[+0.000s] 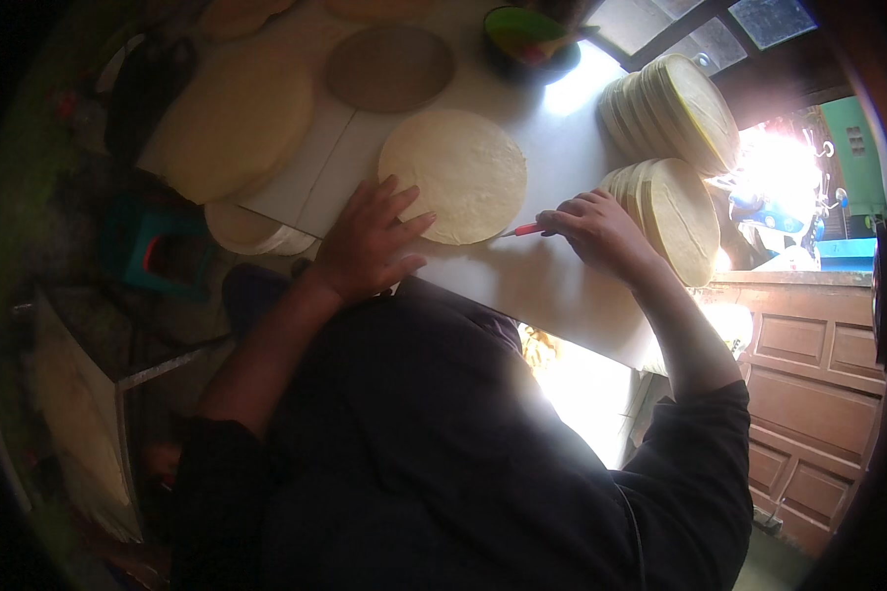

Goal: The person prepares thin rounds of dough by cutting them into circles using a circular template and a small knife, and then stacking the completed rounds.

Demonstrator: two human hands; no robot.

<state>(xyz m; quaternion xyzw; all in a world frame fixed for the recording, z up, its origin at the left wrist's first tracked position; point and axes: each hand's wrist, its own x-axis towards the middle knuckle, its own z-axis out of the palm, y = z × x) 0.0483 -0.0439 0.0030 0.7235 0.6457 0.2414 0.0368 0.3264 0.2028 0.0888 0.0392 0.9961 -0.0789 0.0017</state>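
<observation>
A round, pale flat sheet of what looks like dough (454, 173) lies on the white tabletop before me. My left hand (373, 240) rests at its lower left edge, fingers spread, the fingertips touching the sheet. In my right hand (595, 233) is a thin red-handled tool (526, 230), apparently a small knife. Its tip points left and meets or nearly meets the sheet's lower right rim; the exact contact is too small to tell. Just above the sheet lies a brown round disc (390, 69).
Two tilted stacks of round sheets, an upper stack (698, 111) and a lower stack (684, 221), stand at the right. A larger pile of sheets (236, 125) overhangs the table's left edge. At the back sits a green bowl (521, 33). A teal plastic stool (159, 247) stands left below.
</observation>
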